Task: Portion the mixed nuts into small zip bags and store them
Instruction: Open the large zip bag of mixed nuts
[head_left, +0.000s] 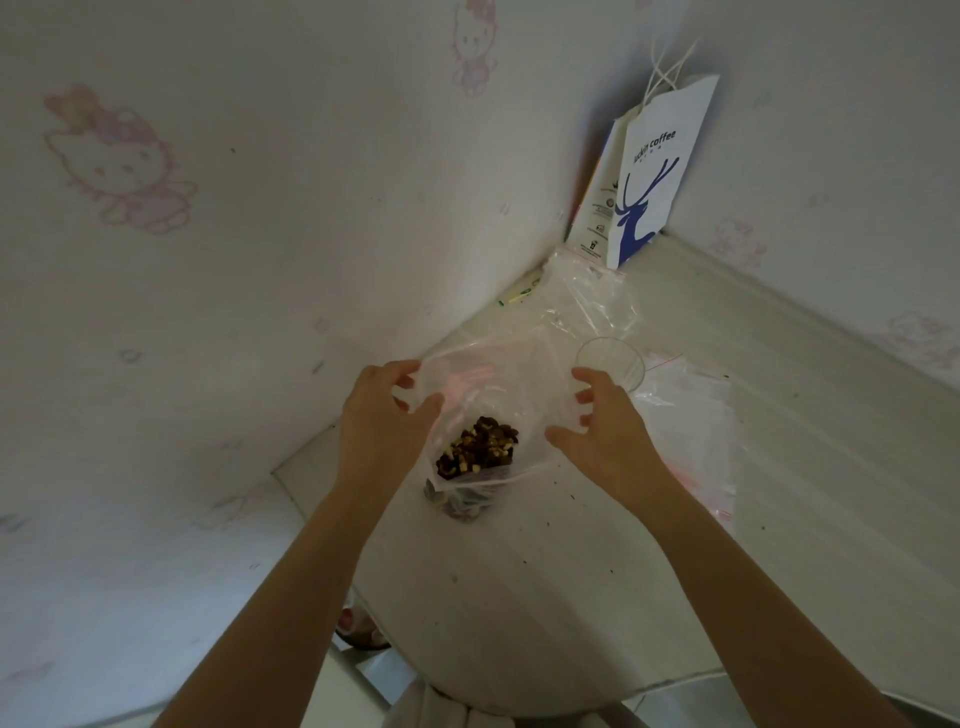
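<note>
A clear zip bag (498, 379) stands open on the white table (571, 571), with brown mixed nuts (478, 449) piled at its bottom. My left hand (387, 415) pinches the bag's left rim between thumb and fingers. My right hand (605, 421) holds the right rim with curled fingers, spreading the mouth wide. A clear plastic cup (610, 361) stands just behind my right hand. More clear zip bags (691, 415) lie flat to the right of the cup.
A larger crumpled clear bag (587, 296) lies near the corner. A white paper coffee bag with a blue deer (652, 176) leans against the wall. The patterned wall runs close along the table's left and far sides.
</note>
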